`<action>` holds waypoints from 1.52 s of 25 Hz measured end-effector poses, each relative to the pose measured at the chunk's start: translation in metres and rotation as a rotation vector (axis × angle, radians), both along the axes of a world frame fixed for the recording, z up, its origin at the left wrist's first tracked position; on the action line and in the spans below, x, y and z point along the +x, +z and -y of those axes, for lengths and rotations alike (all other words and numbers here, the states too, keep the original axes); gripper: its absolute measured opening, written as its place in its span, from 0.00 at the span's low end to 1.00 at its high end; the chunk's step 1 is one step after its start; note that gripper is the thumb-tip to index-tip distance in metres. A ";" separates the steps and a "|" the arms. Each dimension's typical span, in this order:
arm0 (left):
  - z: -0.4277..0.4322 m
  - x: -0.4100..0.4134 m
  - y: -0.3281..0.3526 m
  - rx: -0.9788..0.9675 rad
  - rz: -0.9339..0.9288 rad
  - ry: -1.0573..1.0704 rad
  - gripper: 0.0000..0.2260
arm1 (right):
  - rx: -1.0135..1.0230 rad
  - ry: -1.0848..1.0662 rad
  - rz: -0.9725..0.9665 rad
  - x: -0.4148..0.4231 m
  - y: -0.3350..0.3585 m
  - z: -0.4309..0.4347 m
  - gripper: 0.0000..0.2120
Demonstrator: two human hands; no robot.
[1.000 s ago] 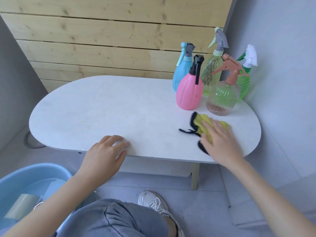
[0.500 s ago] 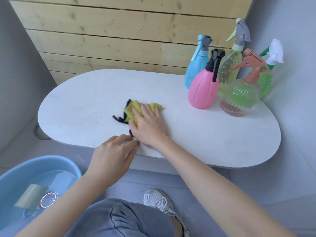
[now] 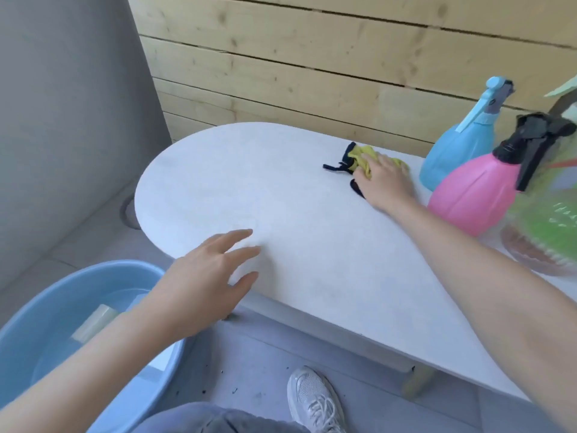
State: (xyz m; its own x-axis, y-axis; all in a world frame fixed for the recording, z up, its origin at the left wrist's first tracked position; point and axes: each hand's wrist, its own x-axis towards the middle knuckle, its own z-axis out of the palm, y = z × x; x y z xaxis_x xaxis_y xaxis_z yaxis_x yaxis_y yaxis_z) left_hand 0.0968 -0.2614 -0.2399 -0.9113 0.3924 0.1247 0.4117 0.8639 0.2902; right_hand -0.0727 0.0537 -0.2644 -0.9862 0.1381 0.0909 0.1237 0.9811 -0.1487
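The yellow cloth (image 3: 363, 156), trimmed in dark fabric, lay on the white worktop (image 3: 281, 198) close to its far edge, right of the middle and just left of the blue spray bottle (image 3: 459, 151). The right hand (image 3: 385, 182) lay palm down on it, fingers straight and close together, pressing the cloth flat instead of clutching it. A yellow fold and a dark strap stuck out past the fingertips on the left. The right forearm stretched diagonally from the near right corner across the worktop, passing just beside the pink spray bottle (image 3: 477, 195).

The left hand (image 3: 206, 276) was at the near edge, toward the rounded left end. It was open and held nothing, with fingers spread and pointing toward the right and the thumb at the rim. Whether the palm touched the surface could not be told.

The blue and pink bottles showed plain coloured plastic, and the pink one had a black trigger head. At the right end a clear green bottle (image 3: 549, 226) was too blurred for any print to be read.

On the floor below the left end stood a blue basin (image 3: 103, 265) of water with a pale block (image 3: 93, 321) in it. A white shoe (image 3: 315, 398) rested on the floor by the near edge. A wooden plank wall (image 3: 312, 57) rose behind the far edge.
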 end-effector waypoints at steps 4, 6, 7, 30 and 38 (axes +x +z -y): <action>0.047 -0.010 -0.004 -0.222 -0.056 0.138 0.29 | 0.037 -0.111 0.002 -0.021 -0.001 0.065 0.27; 0.066 -0.011 -0.010 -0.242 -0.012 0.241 0.36 | 0.014 0.034 0.003 -0.018 -0.001 0.121 0.26; 0.072 -0.010 -0.012 -0.241 0.009 0.281 0.38 | 0.008 0.113 -0.007 -0.013 -0.001 0.149 0.26; -0.058 0.014 0.025 -0.337 0.148 -0.044 0.27 | -0.039 0.163 -0.040 0.218 -0.002 0.006 0.36; -0.179 0.036 0.020 -0.351 0.137 -0.286 0.27 | -0.026 0.018 0.003 0.252 0.004 -0.105 0.40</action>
State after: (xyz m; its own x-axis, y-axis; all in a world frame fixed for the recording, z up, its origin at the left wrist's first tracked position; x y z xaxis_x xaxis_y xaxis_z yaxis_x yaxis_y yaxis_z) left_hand 0.1323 -0.0828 -0.2200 -0.7591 0.6272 -0.1745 0.6260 0.7768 0.0688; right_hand 0.1791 0.1587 -0.2602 -0.9888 0.1230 0.0848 0.1069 0.9789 -0.1739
